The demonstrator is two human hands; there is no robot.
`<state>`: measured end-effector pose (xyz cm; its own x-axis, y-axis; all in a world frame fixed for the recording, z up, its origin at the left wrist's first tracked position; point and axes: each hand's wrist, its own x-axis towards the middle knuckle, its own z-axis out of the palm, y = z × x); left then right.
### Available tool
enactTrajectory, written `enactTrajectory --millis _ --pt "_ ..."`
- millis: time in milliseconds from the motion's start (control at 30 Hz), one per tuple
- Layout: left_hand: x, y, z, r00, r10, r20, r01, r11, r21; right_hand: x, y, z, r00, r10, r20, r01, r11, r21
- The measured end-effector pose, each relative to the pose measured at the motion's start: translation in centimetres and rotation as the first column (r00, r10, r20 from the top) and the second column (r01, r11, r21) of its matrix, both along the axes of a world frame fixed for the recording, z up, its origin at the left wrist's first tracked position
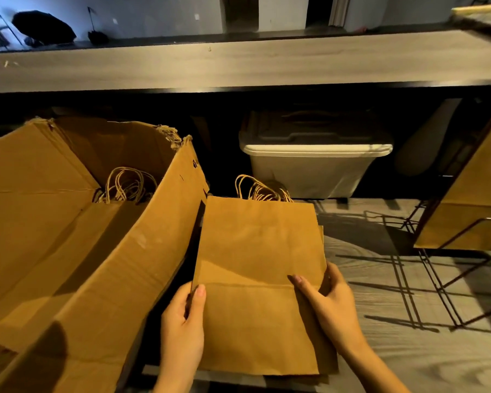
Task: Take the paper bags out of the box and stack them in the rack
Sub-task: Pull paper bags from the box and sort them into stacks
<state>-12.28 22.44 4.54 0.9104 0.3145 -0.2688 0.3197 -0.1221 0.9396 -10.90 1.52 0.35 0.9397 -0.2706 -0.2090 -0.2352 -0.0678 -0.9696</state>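
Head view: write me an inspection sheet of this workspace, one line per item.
Surface: grey wood-grain floor, crossed by wire shadows.
Job's things: stack of paper bags held between box and rack; more bags left in the box; racked bags already in place.
Clutter: white lidded bin under the counter.
Hands: left hand and right hand each grip a lower side edge of the stack.
Cables: nothing seen.
Surroundings: long counter above; dim room beyond.
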Motion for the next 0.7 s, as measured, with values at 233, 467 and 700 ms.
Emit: enactTrajectory --millis 233,467,700 --pt "0.9 -0.4 -3.7 0.935 -0.272 -0.227 0.312 0.936 0.163 -1.4 -0.7 -2.6 0.998 -0.055 -0.013 0.048 0.945 -0.325" --pt "2.1 -1.3 -2.8 0.813 -0.42 -0.403 0.555 0.769 0.318 -1.5 -1.3 -3.4 0.998 0.045 -0.034 -0.056 0.827 -0.559" --pt "3.2 0.2 3.3 0.741 -0.62 -0.257 0.633 0.519 0.574 0.6 -0.8 -0.8 0.999 0.041 0.003 -0.027 0.73 -0.683"
